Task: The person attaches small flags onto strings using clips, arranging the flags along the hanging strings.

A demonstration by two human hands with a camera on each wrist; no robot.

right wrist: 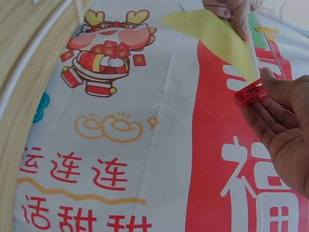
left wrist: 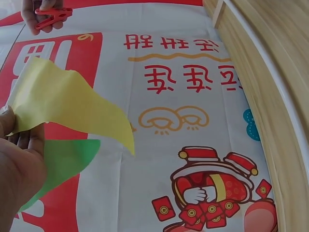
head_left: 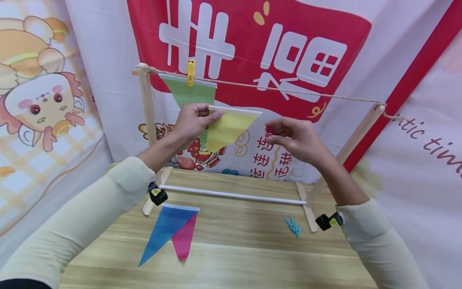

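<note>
My left hand [head_left: 193,120] pinches a yellow pennant [head_left: 231,127] by its white top edge, just below the twine [head_left: 252,84]. To its right, my right hand [head_left: 294,136] holds a red clothespin [right wrist: 250,93] between thumb and fingers; the clothespin is apart from the pennant. Behind the left hand a green pennant [head_left: 191,91] hangs at the twine under a yellow clothespin [head_left: 191,73]. In the left wrist view, the red clothespin [left wrist: 53,17] appears at the upper left, beyond the yellow pennant [left wrist: 67,101].
The twine runs between two wooden posts [head_left: 147,104], joined low down by a white rod [head_left: 234,195]. On the wooden table [head_left: 245,257] lie a blue pennant [head_left: 167,224] overlapping a pink pennant [head_left: 185,241], and light-blue clothespins [head_left: 293,227] near the right foot. Printed cloth [head_left: 108,80] hangs behind.
</note>
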